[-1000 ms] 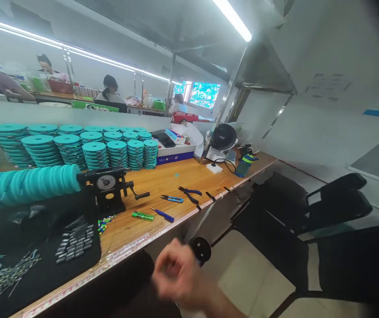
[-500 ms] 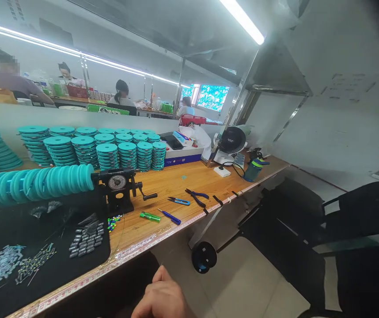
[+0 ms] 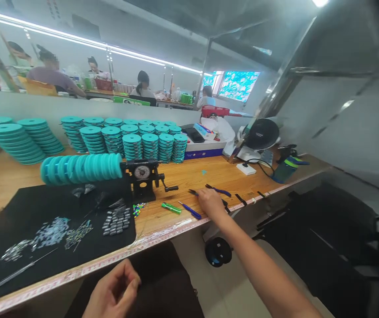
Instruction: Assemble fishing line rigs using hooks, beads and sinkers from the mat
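My right hand point(image 3: 212, 204) reaches to the bench top, its fingers closed over the handle of a pair of thread snips point(image 3: 193, 192). Only the snips' pointed blades show past the fingertips. Blue-handled pliers point(image 3: 221, 191) lie just beyond that hand, partly covered by it. To its left are a blue pen-like tool point(image 3: 191, 210) with a thin tip and a green lighter point(image 3: 171, 208). My left hand point(image 3: 115, 289) is below the bench's front edge, fingers curled and thumb near the fingertips; whatever they may pinch is hidden.
A black hand-cranked winder point(image 3: 143, 176) carries a row of turquoise spools point(image 3: 80, 168). Stacked spools point(image 3: 131, 145) line the back. Small beads, weights and swivels lie on a black mat point(image 3: 93, 258). A fan point(image 3: 260, 134) and bottle point(image 3: 285, 171) stand right. People sit beyond the partition.
My right hand has come onto the thread snips, which lay uncovered before. The view has swung left, so the bench items appear farther right. A curled hand stays low in front of the bench.
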`<state>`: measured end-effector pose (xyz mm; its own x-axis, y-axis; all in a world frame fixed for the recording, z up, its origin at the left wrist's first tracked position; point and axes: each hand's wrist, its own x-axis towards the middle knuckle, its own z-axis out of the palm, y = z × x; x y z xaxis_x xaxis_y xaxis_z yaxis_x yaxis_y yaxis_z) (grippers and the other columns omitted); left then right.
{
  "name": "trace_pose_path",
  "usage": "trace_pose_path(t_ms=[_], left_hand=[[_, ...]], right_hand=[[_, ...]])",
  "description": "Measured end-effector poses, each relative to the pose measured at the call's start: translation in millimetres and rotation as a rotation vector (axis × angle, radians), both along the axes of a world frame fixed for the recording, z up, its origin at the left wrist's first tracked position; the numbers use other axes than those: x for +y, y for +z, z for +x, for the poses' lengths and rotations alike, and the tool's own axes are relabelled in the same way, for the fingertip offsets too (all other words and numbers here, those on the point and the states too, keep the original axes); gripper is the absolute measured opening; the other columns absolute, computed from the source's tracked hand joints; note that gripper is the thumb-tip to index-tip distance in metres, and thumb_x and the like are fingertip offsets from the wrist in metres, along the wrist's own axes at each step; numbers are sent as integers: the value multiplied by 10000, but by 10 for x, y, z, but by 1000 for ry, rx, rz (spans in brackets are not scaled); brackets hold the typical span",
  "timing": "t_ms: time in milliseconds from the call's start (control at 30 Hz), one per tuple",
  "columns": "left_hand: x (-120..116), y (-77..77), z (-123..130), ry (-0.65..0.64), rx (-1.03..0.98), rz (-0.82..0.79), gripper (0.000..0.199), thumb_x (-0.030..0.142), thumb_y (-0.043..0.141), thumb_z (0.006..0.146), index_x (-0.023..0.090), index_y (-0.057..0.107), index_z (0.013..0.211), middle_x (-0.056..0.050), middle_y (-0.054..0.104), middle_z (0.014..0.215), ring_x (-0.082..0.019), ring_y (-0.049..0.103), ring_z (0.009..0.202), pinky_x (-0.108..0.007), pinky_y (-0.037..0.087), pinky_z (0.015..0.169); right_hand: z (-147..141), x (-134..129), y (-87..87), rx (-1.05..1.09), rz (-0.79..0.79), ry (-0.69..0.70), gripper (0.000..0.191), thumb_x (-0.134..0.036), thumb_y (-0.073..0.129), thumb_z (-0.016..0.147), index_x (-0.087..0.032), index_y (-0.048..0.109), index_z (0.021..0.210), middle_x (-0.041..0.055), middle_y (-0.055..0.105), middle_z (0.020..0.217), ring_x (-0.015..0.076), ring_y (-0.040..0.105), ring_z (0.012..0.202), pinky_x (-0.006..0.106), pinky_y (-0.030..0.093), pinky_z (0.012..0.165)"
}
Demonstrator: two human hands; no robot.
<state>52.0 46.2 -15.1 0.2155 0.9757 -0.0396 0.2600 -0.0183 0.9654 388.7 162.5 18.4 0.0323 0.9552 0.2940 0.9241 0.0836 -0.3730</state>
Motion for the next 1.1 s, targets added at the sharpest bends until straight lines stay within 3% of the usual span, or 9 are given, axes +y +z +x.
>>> trace_pose_path(t_ms=[133, 233, 267, 400, 533, 800, 967, 1033, 1100], left_hand=[[36, 124, 52, -29, 150, 35, 138, 283, 581, 749, 229, 507, 646, 44, 461, 547, -140, 431, 499, -224, 340, 466], [38, 211, 85, -55, 231, 79, 130, 203, 561, 747, 229, 475, 653, 60, 419, 548, -125, 398, 490, -223, 314, 473], [34, 235, 87, -55, 248, 106, 132, 186, 551, 751, 230, 469, 657, 61, 416, 556, -123, 401, 496, -221, 319, 480], [-18, 305, 48, -53, 319, 219, 131, 163, 535, 749, 232, 473, 657, 68, 397, 543, -121, 408, 481, -212, 325, 472], [-118, 357, 7, -10, 331, 296, 143, 155, 517, 728, 235, 445, 633, 63, 406, 547, -124, 412, 486, -214, 329, 477], [-197, 411, 9, -13, 286, 275, 161, 119, 514, 671, 234, 416, 617, 68, 384, 538, -119, 389, 478, -216, 309, 463], [-165, 364, 27, -24, 234, 231, 178, 96, 511, 677, 234, 409, 628, 71, 361, 553, -116, 351, 491, -222, 284, 467], [-151, 344, 28, -26, 223, 214, 181, 91, 515, 689, 231, 413, 637, 70, 360, 562, -117, 355, 506, -225, 283, 482], [-140, 335, 30, -26, 223, 193, 166, 102, 521, 721, 225, 435, 651, 63, 377, 574, -121, 379, 526, -226, 299, 502]], right_hand=[[-177, -251, 148, 166, 47, -48, 240, -187, 386, 963, -116, 607, 1023, 159, 636, 1000, 275, 560, 1004, 394, 410, 895], [-499, -756, 258, 337, -30, 0, 352, -354, 284, 1035, -150, 564, 1095, 48, 584, 794, 185, 560, 730, 281, 446, 662], [-638, -954, 268, 428, -118, 66, 382, -415, 281, 1040, -164, 561, 1102, 0, 524, 704, 146, 506, 610, 240, 413, 569], [-1211, -1601, 124, 1259, -735, 362, 433, -595, 501, 940, -167, 557, 983, -47, 389, 693, 76, 326, 550, 195, 271, 503], [-1559, -1805, -100, 1554, -948, 412, 481, -654, 584, 865, -183, 495, 884, -84, 316, 617, 59, 211, 500, 201, 151, 448], [-1734, -1734, -37, 1630, -998, 354, 515, -672, 642, 808, -200, 439, 830, -70, 338, 670, 44, 229, 507, 165, 154, 440], [-1770, -1741, -281, 1622, -969, 398, 510, -686, 599, 821, -209, 425, 773, -85, 320, 585, 48, 175, 446, 169, 141, 402], [-1654, -1666, -328, 1499, -899, 311, 527, -726, 548, 818, -212, 439, 779, -74, 339, 605, 59, 218, 460, 167, 195, 422], [-1399, -1470, -299, 1194, -665, 185, 517, -729, 447, 863, -214, 480, 821, -46, 395, 644, 91, 333, 503, 192, 291, 471]])
